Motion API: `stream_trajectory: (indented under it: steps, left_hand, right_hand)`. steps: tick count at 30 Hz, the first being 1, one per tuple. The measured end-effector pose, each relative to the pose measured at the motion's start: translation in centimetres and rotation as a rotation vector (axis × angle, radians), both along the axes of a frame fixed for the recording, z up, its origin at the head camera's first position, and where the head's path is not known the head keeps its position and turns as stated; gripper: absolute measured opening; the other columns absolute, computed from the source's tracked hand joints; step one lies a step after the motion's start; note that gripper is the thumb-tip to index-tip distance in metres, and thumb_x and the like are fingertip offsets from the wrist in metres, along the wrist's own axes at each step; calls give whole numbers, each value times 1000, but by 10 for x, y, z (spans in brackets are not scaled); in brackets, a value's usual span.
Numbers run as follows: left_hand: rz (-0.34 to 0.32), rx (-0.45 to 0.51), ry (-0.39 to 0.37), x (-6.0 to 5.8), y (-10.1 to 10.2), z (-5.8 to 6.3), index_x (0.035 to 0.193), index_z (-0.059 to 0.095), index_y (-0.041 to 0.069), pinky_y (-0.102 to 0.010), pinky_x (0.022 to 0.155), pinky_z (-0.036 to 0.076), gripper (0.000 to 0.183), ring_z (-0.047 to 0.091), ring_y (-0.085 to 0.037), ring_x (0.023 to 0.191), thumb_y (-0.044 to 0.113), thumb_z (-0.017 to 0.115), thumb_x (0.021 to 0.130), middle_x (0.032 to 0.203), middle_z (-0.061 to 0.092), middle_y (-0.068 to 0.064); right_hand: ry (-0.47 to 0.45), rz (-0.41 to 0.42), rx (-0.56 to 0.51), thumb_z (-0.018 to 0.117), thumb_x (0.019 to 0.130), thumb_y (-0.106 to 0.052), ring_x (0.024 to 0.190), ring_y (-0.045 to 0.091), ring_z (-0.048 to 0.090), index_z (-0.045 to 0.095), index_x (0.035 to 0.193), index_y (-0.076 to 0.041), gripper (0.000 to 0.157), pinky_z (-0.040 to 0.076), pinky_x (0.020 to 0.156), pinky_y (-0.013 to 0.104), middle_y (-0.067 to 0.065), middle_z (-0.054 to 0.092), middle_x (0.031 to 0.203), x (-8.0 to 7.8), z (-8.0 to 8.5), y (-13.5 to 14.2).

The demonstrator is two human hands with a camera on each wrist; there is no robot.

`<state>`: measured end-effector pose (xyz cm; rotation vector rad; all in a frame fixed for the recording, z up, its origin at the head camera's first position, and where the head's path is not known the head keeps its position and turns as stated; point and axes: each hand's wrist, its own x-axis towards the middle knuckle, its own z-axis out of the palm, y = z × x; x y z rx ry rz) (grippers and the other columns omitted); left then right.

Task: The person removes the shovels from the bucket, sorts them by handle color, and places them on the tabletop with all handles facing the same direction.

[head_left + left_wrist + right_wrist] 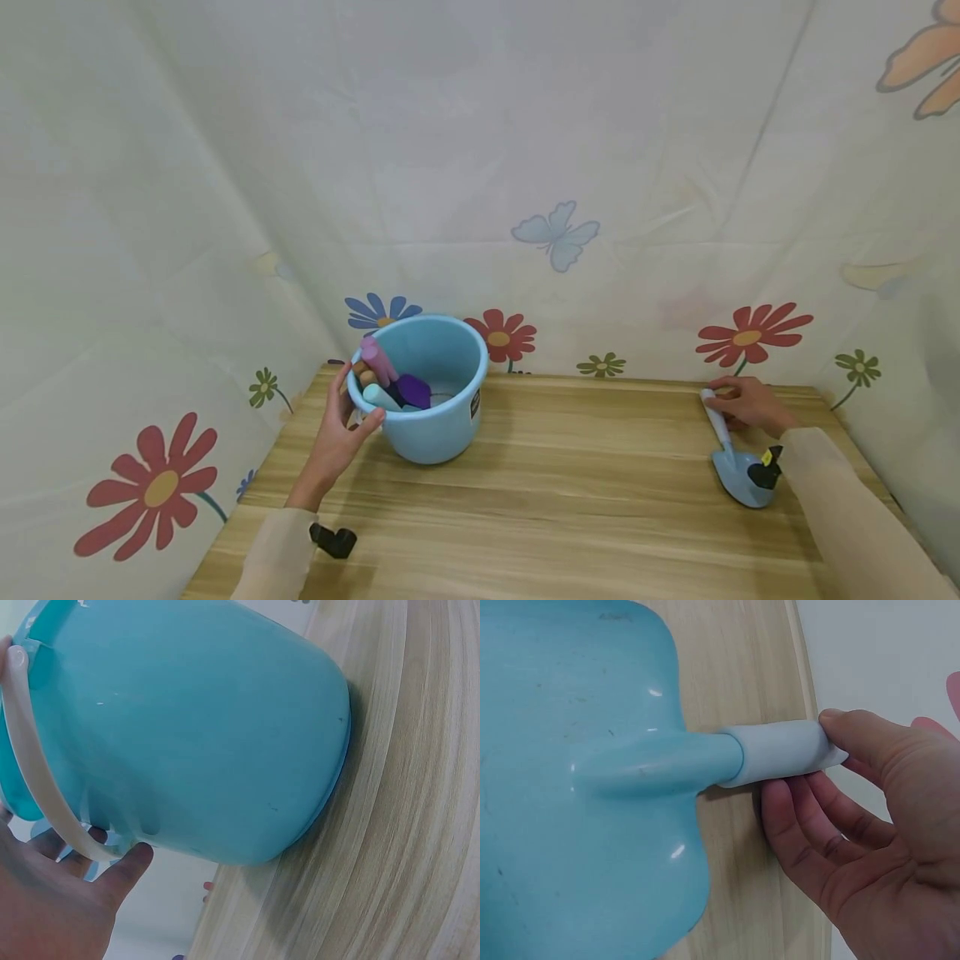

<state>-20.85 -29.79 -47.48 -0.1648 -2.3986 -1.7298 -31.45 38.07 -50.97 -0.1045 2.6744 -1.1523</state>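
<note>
A light blue bucket (pixel 431 433) stands on the wooden table at the left. My left hand (pixel 337 433) grips its near-left rim, fingers on the far side and thumb toward the front. In the left wrist view, the bucket's pale carrying handle (pixel 34 757) hangs between that hand and the wall of the bucket. Far to the right lies a light blue hand trowel (pixel 731 475), blade toward me. My right hand (pixel 750 404) pinches the end of its whitish grip (pixel 784 750) between thumb and fingers; the blade (pixel 577 862) fills the left of the right wrist view.
Inside the bucket, several tools lean on the left wall: a pink handle (pixel 378 362), brown handles (pixel 366 377), a mint handle (pixel 381 397) and a purple blade (pixel 414 390). A flower-printed curtain (pixel 600 283) hangs behind the table (pixel 585 483).
</note>
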Motion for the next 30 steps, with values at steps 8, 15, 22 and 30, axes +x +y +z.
stream_trajectory:
  steps: [8,15,22,30]
  left_hand:
    - [-1,4,-7,3,1,1,165,3,37,-79,109,20,95,13,-39,155,26,70,98,170,11,-15]
    - [0,-1,-9,0,0,0,165,2,35,-79,108,20,96,13,-39,156,28,70,98,170,11,-15]
    - [-6,1,-6,0,0,0,165,2,34,-79,108,20,96,12,-39,156,27,70,98,170,11,-15]
    - [-3,-1,-8,1,0,2,164,2,39,-79,108,20,96,12,-40,156,27,70,98,170,10,-16]
  right_hand:
    - [10,31,28,66,102,-19,72,23,63,49,139,14,52,59,67,37,14,67,94,-2,0,3]
    - [45,42,41,66,101,-14,69,24,63,50,136,17,51,58,64,38,10,68,87,-4,-1,8]
    - [41,43,58,67,100,-16,70,23,64,49,137,18,53,58,65,38,17,70,94,-3,2,12]
    - [18,16,72,67,101,-20,71,24,64,48,138,16,55,58,67,37,15,69,94,-4,2,13]
